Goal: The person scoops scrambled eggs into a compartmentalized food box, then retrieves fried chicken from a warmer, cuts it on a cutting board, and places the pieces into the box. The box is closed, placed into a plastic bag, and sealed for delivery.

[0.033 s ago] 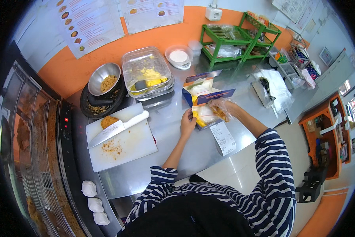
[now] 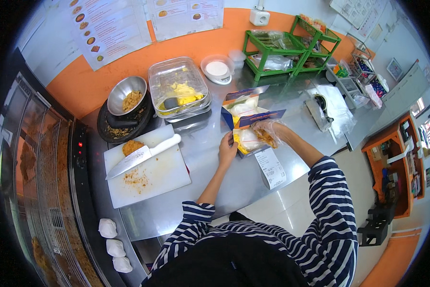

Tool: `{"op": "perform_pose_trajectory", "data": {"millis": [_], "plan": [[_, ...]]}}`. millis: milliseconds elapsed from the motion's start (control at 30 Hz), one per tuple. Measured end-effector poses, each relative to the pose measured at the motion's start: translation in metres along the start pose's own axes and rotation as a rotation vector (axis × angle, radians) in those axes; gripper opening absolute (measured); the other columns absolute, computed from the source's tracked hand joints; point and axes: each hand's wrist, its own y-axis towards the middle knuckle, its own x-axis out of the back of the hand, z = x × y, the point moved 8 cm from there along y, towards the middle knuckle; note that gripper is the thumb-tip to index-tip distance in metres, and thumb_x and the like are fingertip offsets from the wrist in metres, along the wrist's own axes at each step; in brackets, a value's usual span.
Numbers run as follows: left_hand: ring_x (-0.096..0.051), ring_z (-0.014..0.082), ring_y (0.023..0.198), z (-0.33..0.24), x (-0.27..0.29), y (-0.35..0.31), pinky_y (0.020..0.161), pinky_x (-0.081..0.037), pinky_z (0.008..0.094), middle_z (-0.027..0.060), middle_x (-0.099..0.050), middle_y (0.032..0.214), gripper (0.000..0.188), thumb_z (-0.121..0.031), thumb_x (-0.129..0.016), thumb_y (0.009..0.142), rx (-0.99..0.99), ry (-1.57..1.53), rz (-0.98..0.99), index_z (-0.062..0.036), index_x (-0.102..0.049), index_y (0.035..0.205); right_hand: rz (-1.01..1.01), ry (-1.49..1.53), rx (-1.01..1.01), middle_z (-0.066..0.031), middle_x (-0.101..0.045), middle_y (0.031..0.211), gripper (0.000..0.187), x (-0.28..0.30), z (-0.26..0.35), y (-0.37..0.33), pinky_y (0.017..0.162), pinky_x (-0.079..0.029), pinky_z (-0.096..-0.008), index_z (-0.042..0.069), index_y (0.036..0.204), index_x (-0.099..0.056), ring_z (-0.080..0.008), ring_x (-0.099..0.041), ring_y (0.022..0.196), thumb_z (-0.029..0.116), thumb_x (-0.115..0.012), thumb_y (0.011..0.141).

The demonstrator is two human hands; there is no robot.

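My left hand (image 2: pixel 227 149) grips the near left side of an open takeaway food box (image 2: pixel 245 152). Wrapped packets of white food (image 2: pixel 249 139) lie inside it. A clear plastic glove covers my right hand (image 2: pixel 277 131), which holds a golden-brown piece of fried food (image 2: pixel 265 137) at the box's right side. Behind stands a second open box (image 2: pixel 258 116), dark blue and orange, also with a white packet in it. A printed receipt (image 2: pixel 270 167) lies on the steel table just in front of the near box.
At left, a knife (image 2: pixel 143 157) and a breaded fried piece (image 2: pixel 131 147) rest on a white cutting board (image 2: pixel 164 177). Beyond are a metal bowl (image 2: pixel 114 98) on a black mortar, a glass dish (image 2: pixel 157 76) with yellow food, a scale (image 2: pixel 219 79) and green racks (image 2: pixel 272 50). White wrapped bundles (image 2: pixel 115 248) sit beside the heated cabinet (image 2: pixel 47 191).
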Motion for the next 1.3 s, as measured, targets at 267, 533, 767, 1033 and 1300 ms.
{"op": "perform_pose_trajectory", "data": {"millis": [267, 533, 767, 1033, 1300], "plan": [[-0.057, 0.0213, 0.093, 0.001, 0.004, 0.004, 0.08, -0.045, 0.0297, 0.0148, -0.055, 0.106, 0.042, 0.0, -0.053, 0.074, -0.055, 0.049, 0.045, 0.0011, -0.046, 0.116, -0.062, 0.038, -0.038, -0.007, -0.057, 0.086, 0.021, 0.035, -0.009, 0.019, 0.064, -0.047, -0.0299, 0.006, 0.085, -0.058, -0.0177, -0.055, 0.076, 0.023, -0.059, 0.072], [-0.058, 0.0216, 0.092, -0.003, 0.004, 0.004, 0.08, -0.046, 0.0293, 0.0154, -0.055, 0.106, 0.043, 0.001, -0.052, 0.072, -0.088, 0.126, 0.06, 0.0018, -0.046, 0.115, -0.02, -0.178, 0.494, -0.0046, -0.059, 0.087, 0.025, 0.044, 0.001, 0.012, 0.07, -0.045, -0.0283, 0.006, 0.09, -0.059, -0.0162, -0.055, 0.081, 0.022, -0.063, 0.071], [-0.058, 0.0223, 0.092, -0.007, 0.004, 0.005, 0.08, -0.046, 0.0296, 0.016, -0.055, 0.106, 0.043, 0.001, -0.053, 0.071, -0.044, 0.077, 0.09, 0.0027, -0.046, 0.114, -0.277, -0.529, 0.621, -0.0121, -0.059, 0.082, 0.027, 0.043, 0.009, 0.036, 0.068, -0.046, -0.0335, 0.004, 0.082, -0.059, -0.0235, -0.055, 0.076, 0.022, -0.065, 0.063], [-0.058, 0.0221, 0.091, 0.008, 0.0, 0.006, 0.079, -0.047, 0.0298, 0.0154, -0.055, 0.105, 0.043, 0.0, -0.055, 0.071, -0.027, 0.045, 0.065, 0.0025, -0.047, 0.113, -0.582, -0.63, 0.158, -0.0137, -0.063, 0.083, 0.049, 0.072, 0.033, -0.021, 0.064, -0.049, -0.0324, 0.002, 0.086, -0.062, -0.0238, -0.062, 0.077, 0.041, -0.071, 0.057], [-0.058, 0.0213, 0.09, 0.009, 0.0, 0.004, 0.078, -0.047, 0.0302, 0.015, -0.054, 0.105, 0.045, 0.001, -0.057, 0.07, -0.015, -0.002, 0.044, 0.0022, -0.046, 0.114, -1.175, -0.465, 0.261, -0.0133, -0.06, 0.085, 0.037, 0.05, 0.007, -0.018, 0.073, -0.046, -0.0399, 0.007, 0.086, -0.057, -0.0284, -0.058, 0.083, 0.039, -0.061, 0.068]]}}
